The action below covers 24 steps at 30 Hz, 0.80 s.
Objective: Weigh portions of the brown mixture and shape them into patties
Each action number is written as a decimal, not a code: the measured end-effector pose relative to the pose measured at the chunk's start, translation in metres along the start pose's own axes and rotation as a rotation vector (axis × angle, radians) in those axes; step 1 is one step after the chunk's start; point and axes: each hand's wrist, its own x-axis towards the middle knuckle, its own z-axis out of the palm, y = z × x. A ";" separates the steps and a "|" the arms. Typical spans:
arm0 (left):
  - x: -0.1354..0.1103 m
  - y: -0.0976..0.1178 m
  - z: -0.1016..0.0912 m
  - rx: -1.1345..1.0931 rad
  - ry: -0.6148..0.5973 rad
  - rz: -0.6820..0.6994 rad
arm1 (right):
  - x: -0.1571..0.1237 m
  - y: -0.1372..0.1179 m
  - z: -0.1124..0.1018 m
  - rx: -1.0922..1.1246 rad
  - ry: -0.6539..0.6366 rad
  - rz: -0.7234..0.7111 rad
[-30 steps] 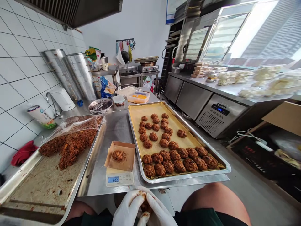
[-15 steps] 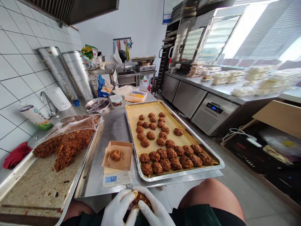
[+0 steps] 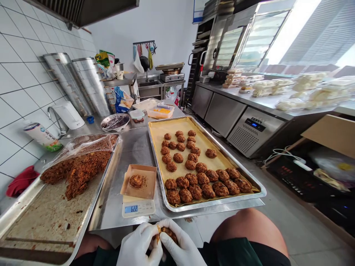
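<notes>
My left hand (image 3: 140,244) and my right hand (image 3: 181,242), both in white gloves, are closed around one brown ball of mixture (image 3: 168,233) above my lap; the fingers hide much of it. Smears of the mixture mark the fingertips. Just beyond my hands stands a white kitchen scale (image 3: 138,209) reading 622 or 62.2. On it rests a brown paper tray (image 3: 149,183) with a small lump of mixture (image 3: 137,180) inside. To the right, a lined baking tray (image 3: 205,142) carries rows of shaped balls (image 3: 191,194). On the left, a metal tray (image 3: 36,221) holds loose brown mixture (image 3: 80,173) partly under plastic film.
Behind the trays are a film-covered bowl (image 3: 115,122), a plastic box with yellow food (image 3: 161,111) and a blue bag (image 3: 122,99). A red cloth (image 3: 22,181) lies far left. Packed clear boxes (image 3: 262,88) stand on the right counter. My knee (image 3: 249,232) is below the tray's edge.
Both hands stay together around the ball, with small shifts of the fingers; the left fingertips now pinch closer to the right ones. The view has shifted slightly. The scale reading is unchanged.
</notes>
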 end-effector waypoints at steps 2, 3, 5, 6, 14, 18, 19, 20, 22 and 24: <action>0.000 -0.001 0.000 0.014 0.033 -0.012 | 0.001 0.002 0.000 -0.009 0.035 -0.007; 0.000 -0.001 -0.001 0.023 0.056 -0.017 | 0.001 0.001 0.000 -0.020 0.057 -0.017; 0.002 -0.001 -0.002 0.028 0.085 -0.018 | 0.001 0.001 -0.001 -0.046 0.100 -0.043; 0.003 0.000 -0.003 0.023 0.086 -0.016 | 0.002 0.000 -0.001 -0.060 0.118 -0.053; 0.009 0.009 0.001 -0.003 0.047 -0.043 | 0.004 0.012 -0.008 0.020 0.085 -0.002; 0.024 -0.010 -0.028 0.154 0.137 -0.195 | 0.002 0.009 -0.017 0.211 0.042 0.004; 0.030 -0.017 -0.038 0.179 0.153 -0.220 | 0.002 0.008 -0.020 0.231 0.082 -0.004; 0.037 -0.024 -0.049 0.199 0.154 -0.235 | 0.001 0.008 -0.023 0.240 0.127 -0.006; 0.054 -0.036 -0.064 0.240 0.144 -0.229 | 0.002 0.011 -0.028 0.255 0.168 0.025; 0.071 -0.045 -0.070 0.276 0.110 -0.216 | 0.004 0.020 -0.029 0.289 0.147 0.073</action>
